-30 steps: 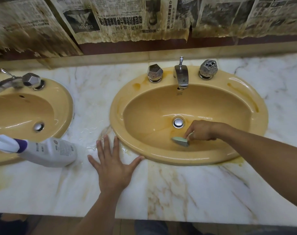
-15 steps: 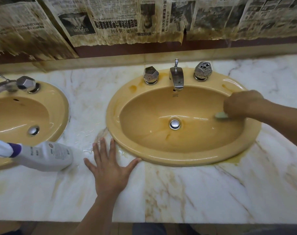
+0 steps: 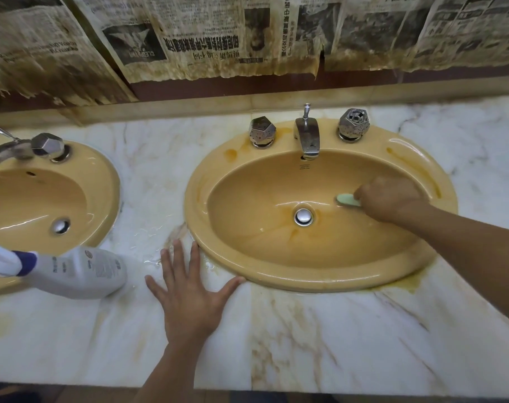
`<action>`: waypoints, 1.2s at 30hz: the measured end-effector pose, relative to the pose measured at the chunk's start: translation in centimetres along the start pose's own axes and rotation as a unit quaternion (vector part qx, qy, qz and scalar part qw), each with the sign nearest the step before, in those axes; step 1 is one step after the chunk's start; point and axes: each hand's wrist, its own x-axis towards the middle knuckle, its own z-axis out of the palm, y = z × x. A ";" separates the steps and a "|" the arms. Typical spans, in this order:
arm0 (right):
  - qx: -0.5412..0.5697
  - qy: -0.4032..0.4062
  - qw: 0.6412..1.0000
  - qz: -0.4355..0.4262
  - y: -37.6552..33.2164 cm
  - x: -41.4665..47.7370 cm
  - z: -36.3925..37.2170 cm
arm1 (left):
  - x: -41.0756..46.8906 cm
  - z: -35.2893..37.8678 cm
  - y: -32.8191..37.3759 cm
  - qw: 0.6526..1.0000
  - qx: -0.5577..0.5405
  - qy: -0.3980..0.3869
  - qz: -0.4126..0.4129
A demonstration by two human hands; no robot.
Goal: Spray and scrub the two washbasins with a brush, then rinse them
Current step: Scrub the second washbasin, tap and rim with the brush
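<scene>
Right hand (image 3: pixel 390 199) has drawn the pale green plastic brush (image 3: pixel 347 199) inward, fingers (image 3: pixel 363 196) wrapped round it. Head points left, seemingly on the ochre washbasin (image 3: pixel 305 282).

warm, fairly dim indoor light from above, glossy glare streaks on the right washbasin (image 3: pixel 320 279) rim, wet sheen on the tabletop (image 3: pixel 334 330), wide-angle bend at the edges, left-side newspaper (image 3: pixel 29 53) kinda smeary
</scene>
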 end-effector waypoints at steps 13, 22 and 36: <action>0.017 -0.061 0.997 -0.034 0.0 0.7 0.0 | 0.0 0.1 -0.1 1.000 0.002 0.003 0.003; -0.122 -0.198 0.967 -0.106 3.7 -1.8 -1.7 | 0.1 0.0 -0.2 1.000 -0.011 -0.003 0.001; 0.001 -0.088 0.995 -0.039 4.7 -2.0 -1.1 | 0.0 0.1 -0.1 1.000 -0.008 0.006 0.001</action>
